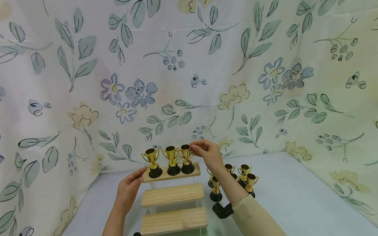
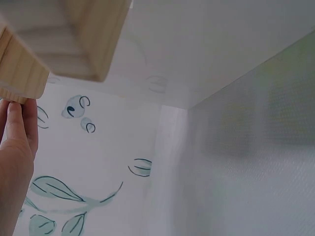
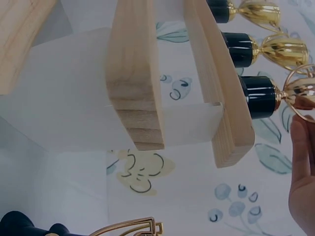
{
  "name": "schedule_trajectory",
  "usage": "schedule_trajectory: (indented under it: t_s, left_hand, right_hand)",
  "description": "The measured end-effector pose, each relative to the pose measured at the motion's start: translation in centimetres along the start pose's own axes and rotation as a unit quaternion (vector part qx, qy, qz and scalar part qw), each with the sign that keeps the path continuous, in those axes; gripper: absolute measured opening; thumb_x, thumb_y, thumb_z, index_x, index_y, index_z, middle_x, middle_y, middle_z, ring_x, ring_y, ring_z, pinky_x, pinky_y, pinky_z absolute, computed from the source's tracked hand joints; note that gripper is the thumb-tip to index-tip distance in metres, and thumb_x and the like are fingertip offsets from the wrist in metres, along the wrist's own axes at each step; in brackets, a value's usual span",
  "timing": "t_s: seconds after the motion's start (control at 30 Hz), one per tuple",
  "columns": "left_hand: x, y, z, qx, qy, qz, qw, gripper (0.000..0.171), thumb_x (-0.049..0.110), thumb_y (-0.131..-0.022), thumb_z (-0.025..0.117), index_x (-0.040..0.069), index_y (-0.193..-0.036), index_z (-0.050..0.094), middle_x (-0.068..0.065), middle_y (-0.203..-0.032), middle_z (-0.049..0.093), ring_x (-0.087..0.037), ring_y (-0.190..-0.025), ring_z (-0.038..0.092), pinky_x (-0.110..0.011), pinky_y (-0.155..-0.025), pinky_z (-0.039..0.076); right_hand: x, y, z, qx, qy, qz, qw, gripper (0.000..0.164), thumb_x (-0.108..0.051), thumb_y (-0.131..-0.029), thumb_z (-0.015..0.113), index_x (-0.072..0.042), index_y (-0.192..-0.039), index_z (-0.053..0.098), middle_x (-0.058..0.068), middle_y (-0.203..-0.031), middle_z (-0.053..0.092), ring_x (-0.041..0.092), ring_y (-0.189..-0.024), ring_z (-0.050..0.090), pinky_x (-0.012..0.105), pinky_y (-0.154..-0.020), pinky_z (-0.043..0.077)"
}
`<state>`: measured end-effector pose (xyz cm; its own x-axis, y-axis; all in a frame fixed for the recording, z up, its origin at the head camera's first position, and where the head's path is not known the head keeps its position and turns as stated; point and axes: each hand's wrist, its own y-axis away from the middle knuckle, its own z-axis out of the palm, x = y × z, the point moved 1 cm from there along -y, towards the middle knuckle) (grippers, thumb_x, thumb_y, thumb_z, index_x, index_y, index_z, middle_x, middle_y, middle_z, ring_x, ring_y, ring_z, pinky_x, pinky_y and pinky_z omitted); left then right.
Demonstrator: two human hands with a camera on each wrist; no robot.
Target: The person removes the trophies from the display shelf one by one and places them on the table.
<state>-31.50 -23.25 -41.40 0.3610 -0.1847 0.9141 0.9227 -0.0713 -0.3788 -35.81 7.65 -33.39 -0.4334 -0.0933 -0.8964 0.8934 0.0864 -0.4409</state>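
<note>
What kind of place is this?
Probably a staged tabletop setup rather than a working room: a floral cloth backdrop hangs behind a white table surface, which bears a three-step wooden rack with small gold trophies lined up on its top step.

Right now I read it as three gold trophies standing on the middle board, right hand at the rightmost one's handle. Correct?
Wrong board: the head view shows the three gold trophies standing on the top board, not the middle board. The right hand is at the rightmost one's handle, as you said.
</note>
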Motion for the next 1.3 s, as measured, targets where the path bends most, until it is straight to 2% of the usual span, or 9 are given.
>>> schedule_trajectory:
  t_s: [0.3, 0.63, 1.3]
  left_hand:
    - [0.0, 0.0, 0.1, -0.008, 0.007, 0.005, 0.9999, 0.042, -0.007, -0.097, 0.048, -0.017, -0.137, 0.046, 0.017, -0.122, 0.067, 0.009, -0.119, 0.057, -0.003, -0.096, 0.045]
    - [0.0, 0.0, 0.1, -0.004, 0.002, -0.004, 1.0, 0.043, -0.005, -0.098, 0.049, -0.017, -0.138, 0.045, 0.018, -0.122, 0.066, 0.011, -0.119, 0.056, -0.003, -0.096, 0.046]
    - [0.1, -0.1, 0.1, 0.002, -0.003, -0.01, 0.9999, 0.046, -0.003, -0.098, 0.051, -0.019, -0.139, 0.041, 0.018, -0.122, 0.066, 0.011, -0.119, 0.056, -0.004, -0.096, 0.046]
  right_hand:
    - [0.1, 0.5, -0.4, -0.007, -0.018, -0.012, 1.0, 0.027, -0.013, -0.094, 0.066, 0.007, -0.112, 0.067, -0.008, -0.092, 0.073, 0.005, -0.087, 0.072, 0.027, -0.083, 0.062]
    - [-0.1, 1.5, -1.8, 0.029, -0.013, -0.005, 0.999, 0.026, -0.016, -0.094, 0.067, 0.003, -0.112, 0.068, -0.009, -0.091, 0.074, 0.006, -0.088, 0.073, 0.026, -0.083, 0.062]
    - [-0.6, 4.2, -5.5, 0.089, -0.002, -0.004, 0.996, 0.033, -0.019, -0.094, 0.067, 0.007, -0.114, 0.065, -0.012, -0.092, 0.075, 0.007, -0.087, 0.074, 0.027, -0.083, 0.062]
